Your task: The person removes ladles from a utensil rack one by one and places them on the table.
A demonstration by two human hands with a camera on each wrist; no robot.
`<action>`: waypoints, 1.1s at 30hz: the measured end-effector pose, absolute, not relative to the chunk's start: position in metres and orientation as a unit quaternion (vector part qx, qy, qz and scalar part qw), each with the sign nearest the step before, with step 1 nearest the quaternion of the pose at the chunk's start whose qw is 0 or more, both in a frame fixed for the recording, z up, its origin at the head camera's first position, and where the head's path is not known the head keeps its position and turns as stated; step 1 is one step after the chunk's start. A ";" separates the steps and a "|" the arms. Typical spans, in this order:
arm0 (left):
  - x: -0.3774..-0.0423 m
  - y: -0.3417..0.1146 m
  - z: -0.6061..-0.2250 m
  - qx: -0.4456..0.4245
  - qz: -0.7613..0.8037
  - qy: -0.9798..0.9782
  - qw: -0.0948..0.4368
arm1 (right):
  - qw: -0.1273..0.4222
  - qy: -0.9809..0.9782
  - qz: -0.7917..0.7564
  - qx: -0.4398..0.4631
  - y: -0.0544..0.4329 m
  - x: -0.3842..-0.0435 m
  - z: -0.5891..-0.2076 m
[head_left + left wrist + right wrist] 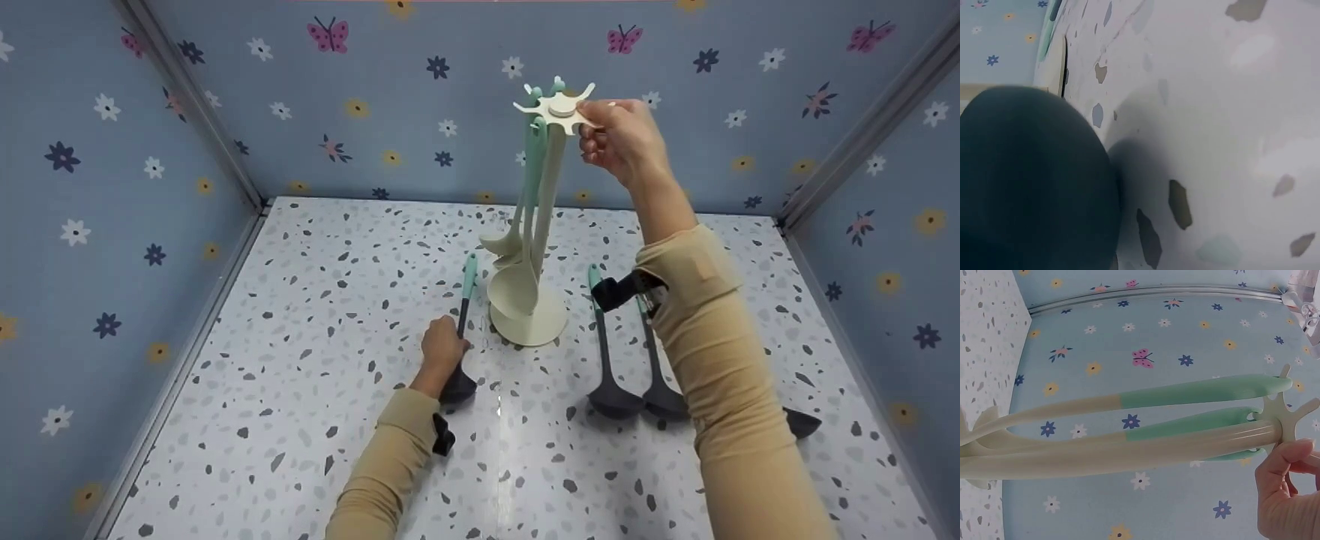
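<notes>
My left hand (442,346) grips a dark grey ladle with a mint handle tip (469,274) around its shaft, low over the speckled table. That ladle's bowl (1033,180) looms large and dark in the left wrist view. My right hand (619,135) pinches an arm of the star-shaped hook top (559,109) of a cream utensil stand (551,195). Several cream utensils with mint handles (1202,392) hang from the stand, a cream ladle (515,291) foremost. In the right wrist view, my right thumb (1294,449) presses the hook top beside the pole.
Right of the stand's round base (536,330) lie two dark ladles, one (613,397) beside the other (664,401). A further dark utensil end (802,424) shows past my right sleeve, which hides the rest. Flower-patterned walls (420,97) enclose the table's back and sides.
</notes>
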State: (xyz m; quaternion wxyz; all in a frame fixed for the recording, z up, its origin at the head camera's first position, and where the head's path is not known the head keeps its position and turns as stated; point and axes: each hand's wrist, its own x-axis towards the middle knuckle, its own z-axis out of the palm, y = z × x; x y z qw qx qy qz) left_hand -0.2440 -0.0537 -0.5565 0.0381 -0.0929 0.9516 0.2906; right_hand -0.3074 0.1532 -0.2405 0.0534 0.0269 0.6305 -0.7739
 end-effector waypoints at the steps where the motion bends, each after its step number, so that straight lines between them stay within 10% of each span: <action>1: -0.243 -0.054 -0.556 -0.093 0.289 0.952 0.035 | 0.053 0.630 -0.775 0.027 0.153 -0.307 -0.241; 33: -0.219 -0.012 -0.486 0.070 0.483 0.833 -0.260 | 0.058 0.633 -0.771 0.036 0.153 -0.307 -0.240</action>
